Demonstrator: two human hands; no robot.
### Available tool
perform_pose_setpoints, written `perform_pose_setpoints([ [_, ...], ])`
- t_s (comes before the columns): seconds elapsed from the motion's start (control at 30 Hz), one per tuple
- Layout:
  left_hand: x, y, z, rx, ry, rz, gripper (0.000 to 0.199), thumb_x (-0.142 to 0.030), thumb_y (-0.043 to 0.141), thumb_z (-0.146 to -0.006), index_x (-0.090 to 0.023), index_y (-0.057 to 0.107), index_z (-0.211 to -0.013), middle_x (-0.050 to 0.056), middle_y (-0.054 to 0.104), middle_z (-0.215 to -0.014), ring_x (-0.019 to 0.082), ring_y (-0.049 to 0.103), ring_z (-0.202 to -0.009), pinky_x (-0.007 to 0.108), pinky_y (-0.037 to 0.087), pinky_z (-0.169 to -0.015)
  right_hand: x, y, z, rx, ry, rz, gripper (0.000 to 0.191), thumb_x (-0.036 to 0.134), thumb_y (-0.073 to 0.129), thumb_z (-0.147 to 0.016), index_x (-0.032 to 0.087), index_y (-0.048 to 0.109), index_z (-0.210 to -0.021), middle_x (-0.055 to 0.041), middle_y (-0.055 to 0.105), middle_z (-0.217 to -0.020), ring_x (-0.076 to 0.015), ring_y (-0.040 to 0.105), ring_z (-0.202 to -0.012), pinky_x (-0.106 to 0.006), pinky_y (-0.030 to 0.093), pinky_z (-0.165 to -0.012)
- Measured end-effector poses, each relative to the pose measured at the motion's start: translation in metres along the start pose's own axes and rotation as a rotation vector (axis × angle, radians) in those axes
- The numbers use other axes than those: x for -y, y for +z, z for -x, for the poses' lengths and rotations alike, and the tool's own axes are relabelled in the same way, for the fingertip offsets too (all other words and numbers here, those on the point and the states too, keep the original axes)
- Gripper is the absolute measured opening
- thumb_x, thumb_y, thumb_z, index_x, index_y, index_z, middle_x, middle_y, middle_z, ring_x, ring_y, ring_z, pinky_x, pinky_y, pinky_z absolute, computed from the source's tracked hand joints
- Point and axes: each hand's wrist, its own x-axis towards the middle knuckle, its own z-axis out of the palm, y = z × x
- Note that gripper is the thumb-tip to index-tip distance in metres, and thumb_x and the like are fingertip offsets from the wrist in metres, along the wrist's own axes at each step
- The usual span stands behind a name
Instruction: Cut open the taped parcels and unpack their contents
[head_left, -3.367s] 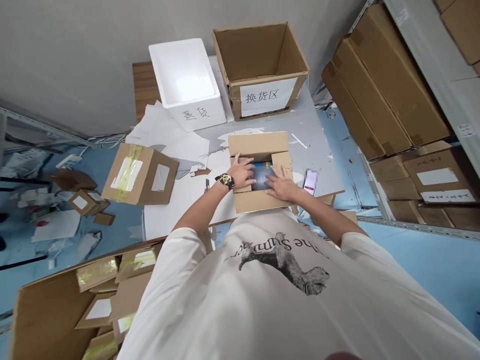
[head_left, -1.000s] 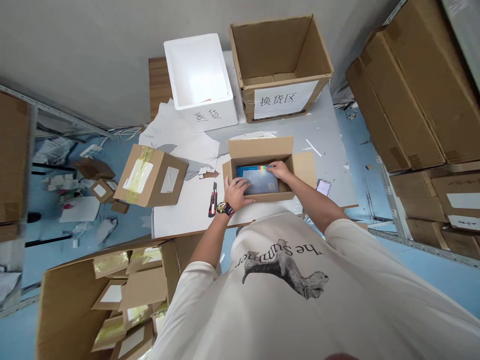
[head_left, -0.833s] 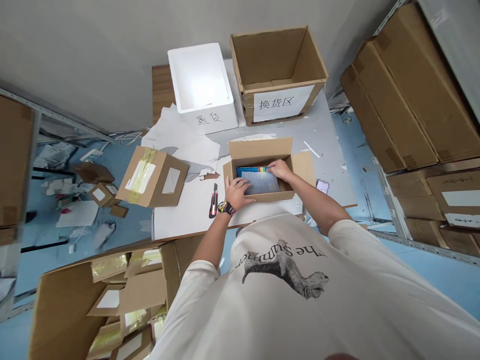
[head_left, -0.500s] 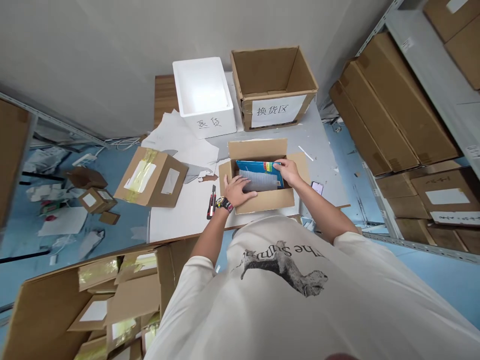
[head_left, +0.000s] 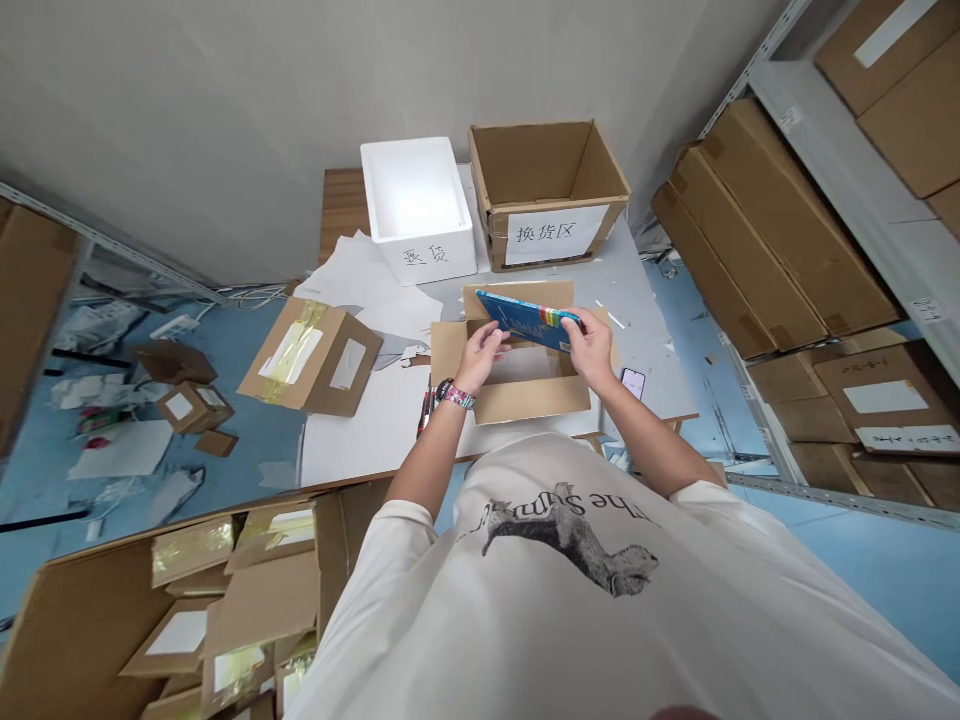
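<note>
A flat blue pack (head_left: 529, 322) with a rainbow-striped patch is tilted above an open cardboard box (head_left: 532, 403). My right hand (head_left: 591, 345) grips its right end. Beside the pack's left part is my left hand (head_left: 482, 355), fingers apart and slightly curled, holding nothing. Inside the box lies a translucent wrap (head_left: 521, 366). A red and black cutter (head_left: 425, 410) rests left of the box, partly behind my left wrist.
A white foam box (head_left: 424, 258) and a large open carton (head_left: 495, 235) stand at the back. A taped box (head_left: 330, 360) sits left, a phone (head_left: 632, 381) right. Boxes fill a big carton (head_left: 97, 620) at lower left; shelves (head_left: 780, 90) stand right.
The blue pack has risen out of the box in my right hand and is now tilted. My left hand has lifted off the wrap and the box's edge.
</note>
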Motion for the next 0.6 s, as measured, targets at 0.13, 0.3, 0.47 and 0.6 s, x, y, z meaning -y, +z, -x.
perform_pose_setpoints([
  [0.13,-0.016,-0.016,-0.009,-0.010,-0.164,0.285,0.088,-0.094,0.061,-0.106,-0.021,0.071,-0.154,0.022,0.086,-0.144,0.032,0.088,-0.116,0.038,0.072,-0.085,0.018,-0.002,0.014,0.101,-0.261,0.011,0.049,0.068,0.058,-0.118,0.030,0.089,-0.122,-0.0093,0.090,-0.122,-0.0298,0.083,-0.116,-0.049,0.064,-0.118],
  [0.3,-0.026,-0.051,-0.013,0.030,-0.307,0.368,0.048,-0.056,0.085,-0.104,-0.016,0.082,-0.129,0.014,0.089,-0.102,0.023,0.084,-0.086,0.029,0.070,-0.067,0.025,-0.023,0.027,0.434,-0.555,0.024,0.037,0.061,0.063,-0.120,0.038,0.092,-0.122,-0.0056,0.090,-0.119,-0.0290,0.084,-0.119,-0.063,0.054,-0.137],
  [0.47,-0.030,-0.068,0.006,0.120,-0.147,0.394,0.047,-0.026,0.095,-0.089,-0.019,0.085,-0.135,0.009,0.090,-0.112,0.018,0.081,-0.081,0.024,0.068,-0.064,0.010,-0.041,0.037,0.399,-0.484,0.049,0.063,0.092,0.088,-0.091,0.043,0.092,-0.130,-0.0083,0.086,-0.143,-0.0417,0.070,-0.149,-0.074,0.039,-0.145],
  [0.6,-0.044,-0.073,0.019,0.117,-0.018,0.379,0.068,-0.039,0.103,-0.087,-0.026,0.080,-0.150,0.008,0.090,-0.120,0.018,0.083,-0.081,0.025,0.071,-0.064,0.003,-0.030,0.041,0.337,-0.149,-0.047,0.129,0.125,0.066,-0.066,0.042,0.074,-0.164,-0.0115,0.049,-0.190,-0.0488,0.025,-0.184,-0.076,0.020,-0.149],
])
